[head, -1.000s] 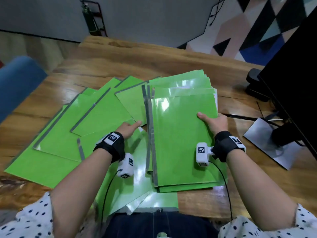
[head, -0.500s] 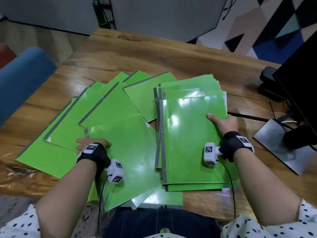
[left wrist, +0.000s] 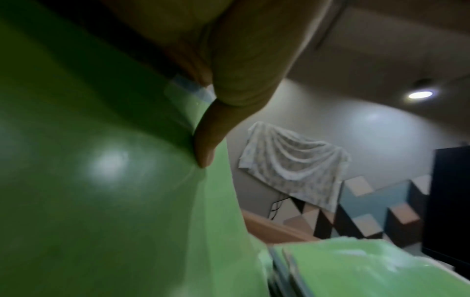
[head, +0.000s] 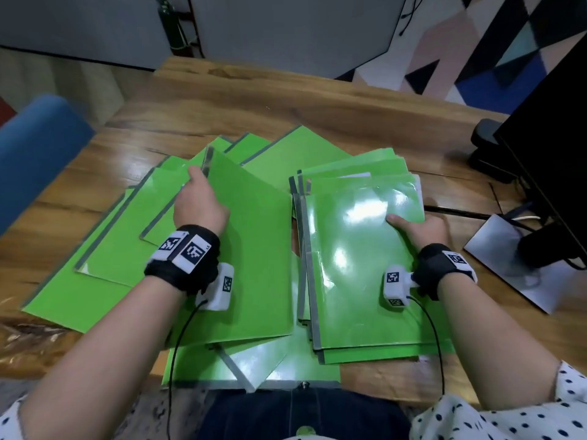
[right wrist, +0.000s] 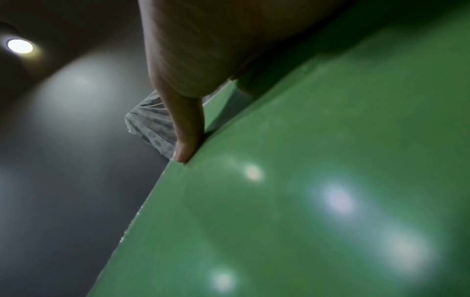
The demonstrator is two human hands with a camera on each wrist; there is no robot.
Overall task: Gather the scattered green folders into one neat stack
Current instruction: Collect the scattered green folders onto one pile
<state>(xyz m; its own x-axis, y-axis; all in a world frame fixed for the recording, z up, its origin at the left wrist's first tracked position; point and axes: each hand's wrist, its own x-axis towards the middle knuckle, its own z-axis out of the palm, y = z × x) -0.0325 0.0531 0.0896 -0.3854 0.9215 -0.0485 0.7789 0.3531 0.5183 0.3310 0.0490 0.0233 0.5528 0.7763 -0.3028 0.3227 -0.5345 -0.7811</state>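
A stack of green folders (head: 359,265) lies at the right of the wooden table (head: 286,100). My right hand (head: 416,225) grips its right edge, thumb (right wrist: 185,144) on the top folder (right wrist: 305,201), the other fingers hidden below. My left hand (head: 198,185) pinches one green folder (head: 254,249) near its far left corner and holds it raised and tilted just left of the stack; the thumb (left wrist: 203,152) presses on its glossy face (left wrist: 101,180). Several more scattered folders (head: 104,249) fan out at the left, behind (head: 292,147) and at the near edge (head: 254,366).
A black monitor (head: 546,147) stands at the right on a grey base plate (head: 508,268), with cables beside it. A dark thin rod (head: 457,212) lies right of the stack. A blue chair back (head: 38,147) is at the left table edge. Bare wood shows beyond the folders.
My left hand slid from the folder's left edge up to its far corner and lifted it, tilting it toward the stack. The right hand stayed on the stack.
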